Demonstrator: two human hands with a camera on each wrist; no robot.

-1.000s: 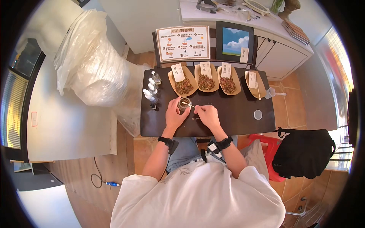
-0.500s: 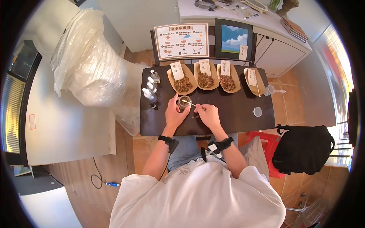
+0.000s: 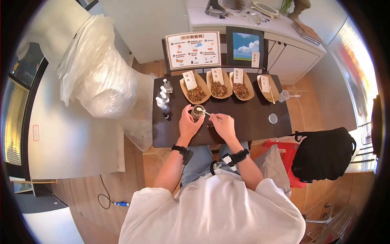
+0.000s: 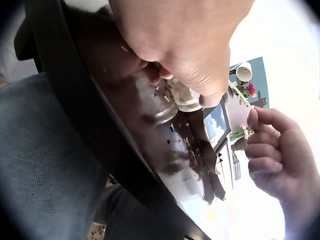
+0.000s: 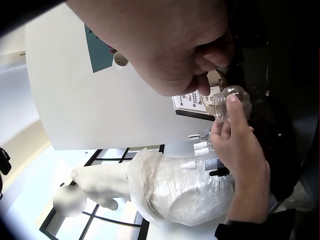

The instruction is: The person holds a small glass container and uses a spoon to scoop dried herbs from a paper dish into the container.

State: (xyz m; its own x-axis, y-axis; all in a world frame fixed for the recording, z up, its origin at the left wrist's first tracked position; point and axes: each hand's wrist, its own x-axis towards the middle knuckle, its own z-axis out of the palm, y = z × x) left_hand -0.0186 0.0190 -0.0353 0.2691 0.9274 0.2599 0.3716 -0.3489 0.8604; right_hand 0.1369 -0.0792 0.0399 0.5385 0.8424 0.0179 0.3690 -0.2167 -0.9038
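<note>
At the dark table's point(image 3: 252, 126) near middle, my left hand point(image 3: 190, 118) grips a small glass jar point(image 3: 198, 110) that stands on the tabletop. My right hand point(image 3: 216, 119) pinches a thin pale spoon point(image 3: 205, 112), its tip over the jar's mouth. In the left wrist view the left hand point(image 4: 190, 55) curls round the jar point(image 4: 182, 97), with the right hand point(image 4: 277, 150) just beside it. From the right wrist camera, the right hand point(image 5: 200, 60) hovers above the jar point(image 5: 231, 100) held by the left hand point(image 5: 240, 145).
Three paper trays of dried herbs point(image 3: 218, 88) and a fourth tray point(image 3: 268, 88) line the far edge. Small dropper bottles point(image 3: 163, 98) stand at left, a plastic cup point(image 3: 284, 96) and lid point(image 3: 273, 118) at right. A bulky plastic bag point(image 3: 101, 77) and a black backpack point(image 3: 323, 154) flank the table.
The hands stay at the jar with the spoon over its mouth. Only the head view has shifted a little.
</note>
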